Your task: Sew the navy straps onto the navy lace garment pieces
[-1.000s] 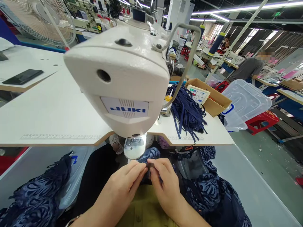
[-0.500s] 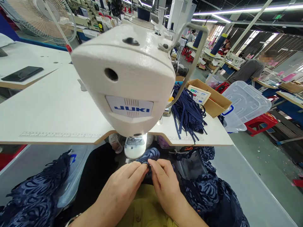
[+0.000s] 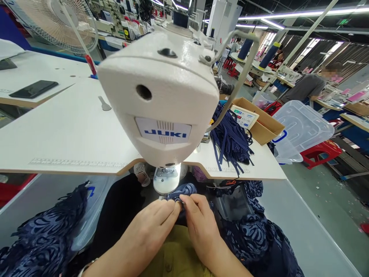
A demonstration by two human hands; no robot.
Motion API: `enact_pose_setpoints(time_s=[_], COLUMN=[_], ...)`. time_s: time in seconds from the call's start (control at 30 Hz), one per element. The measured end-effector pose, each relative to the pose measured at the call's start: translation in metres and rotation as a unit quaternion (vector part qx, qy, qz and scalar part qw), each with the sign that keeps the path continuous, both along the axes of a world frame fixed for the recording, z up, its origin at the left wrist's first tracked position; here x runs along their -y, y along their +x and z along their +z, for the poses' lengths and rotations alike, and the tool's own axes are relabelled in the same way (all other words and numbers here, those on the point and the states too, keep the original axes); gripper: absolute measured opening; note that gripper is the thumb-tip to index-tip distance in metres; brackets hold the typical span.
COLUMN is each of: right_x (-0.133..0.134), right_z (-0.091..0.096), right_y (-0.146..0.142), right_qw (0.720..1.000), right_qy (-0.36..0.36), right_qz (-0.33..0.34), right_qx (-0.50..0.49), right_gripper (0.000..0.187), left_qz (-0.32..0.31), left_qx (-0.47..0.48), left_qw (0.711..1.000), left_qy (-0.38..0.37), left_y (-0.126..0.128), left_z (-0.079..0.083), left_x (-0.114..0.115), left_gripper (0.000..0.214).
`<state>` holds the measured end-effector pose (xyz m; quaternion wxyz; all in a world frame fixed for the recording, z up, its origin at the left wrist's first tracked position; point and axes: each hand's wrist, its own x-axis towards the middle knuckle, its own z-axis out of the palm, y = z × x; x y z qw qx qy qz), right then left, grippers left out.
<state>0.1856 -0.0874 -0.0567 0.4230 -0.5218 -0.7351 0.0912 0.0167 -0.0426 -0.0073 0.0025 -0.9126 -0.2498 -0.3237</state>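
A dark blue patterned piece of fabric [image 3: 186, 189] is pinched between my two hands, just in front of the sewing machine [image 3: 161, 88]. My left hand [image 3: 160, 217] is closed on its near edge, fingertips bent down over it. Close beside it, my right hand [image 3: 200, 217] grips the same edge between thumb and fingers. The hands almost touch. Just beyond them is the lit metal bed end [image 3: 166, 181] below the machine's white head. Where the fabric meets the machine cannot be made out, as the fingers and head cover it.
Navy fabric strips [image 3: 232, 140] lie on the white table [image 3: 72, 130] at right, by a cardboard box [image 3: 266, 127]. Patterned fabric piles [image 3: 49, 227] fill both lower sides. A phone [image 3: 34, 89] and a fan [image 3: 62, 23] are at left. A person [image 3: 305, 86] sits far right.
The view has shifted slightly, so the machine and table appear a little further right. Both hands keep their pinch on the fabric with hardly any movement.
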Motion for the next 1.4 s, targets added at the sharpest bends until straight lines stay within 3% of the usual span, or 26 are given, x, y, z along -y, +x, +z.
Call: enact_pose_setpoints(time_s=[0.23, 0.4, 0.5, 0.63, 0.73, 0.83, 0.9, 0.97, 1.07, 1.2, 1.3, 1.4], right_x=[-0.005, -0.009, -0.009, -0.007, -0.006, -0.006, -0.008, -0.010, -0.012, -0.018, -0.026, -0.027], right_z=[0.017, 0.023, 0.017, 0.012, 0.015, 0.017, 0.015, 0.012, 0.012, 0.015, 0.017, 0.021], right_y=[-0.008, -0.008, -0.006, 0.001, 0.004, -0.001, -0.007, -0.012, -0.014, -0.002, 0.014, 0.025], right_qw=[0.998, 0.990, 0.987, 0.978, 0.991, 0.999, 0.998, 0.994, 0.995, 0.997, 0.964, 0.943], right_qy=[-0.056, -0.084, -0.070, -0.008, -0.015, -0.030, 0.012, 0.060, 0.061, -0.047, -0.153, -0.195], right_qz=[-0.018, 0.007, -0.009, -0.088, -0.050, -0.014, -0.029, -0.054, -0.054, -0.004, 0.018, 0.043], right_qx=[-0.037, -0.112, -0.143, -0.188, -0.121, -0.010, 0.051, 0.080, 0.061, -0.063, -0.217, -0.267], right_gripper=[0.027, 0.026, 0.028, 0.028, 0.023, 0.024, 0.038, 0.032, 0.017, 0.021, 0.026, 0.026], left_qz=[-0.006, -0.005, 0.028, 0.054, 0.072, 0.075, 0.078, 0.085, 0.097, 0.111, 0.112, 0.103], left_qx=[-0.051, -0.029, 0.048, 0.100, 0.111, 0.105, 0.087, 0.066, 0.038, 0.022, 0.032, 0.043], left_qw=[0.997, 0.999, 0.997, 0.958, 0.940, 0.952, 0.967, 0.980, 0.991, 0.992, 0.974, 0.919], left_qy=[0.049, 0.029, -0.062, -0.265, -0.314, -0.277, -0.228, -0.167, -0.080, -0.051, -0.194, -0.377], left_y=[-0.001, -0.005, -0.003, -0.003, -0.006, -0.007, -0.006, -0.005, -0.005, -0.008, -0.009, -0.009], left_z=[-0.001, -0.006, -0.008, -0.004, 0.003, 0.006, 0.006, 0.004, 0.000, 0.000, 0.003, 0.005], left_x=[-0.001, 0.000, 0.001, 0.000, -0.001, -0.001, -0.001, -0.001, -0.001, 0.000, 0.000, 0.000], left_gripper=[0.028, 0.028, 0.020, 0.011, 0.012, 0.013, 0.015, 0.016, 0.017, 0.018, 0.022, 0.026])
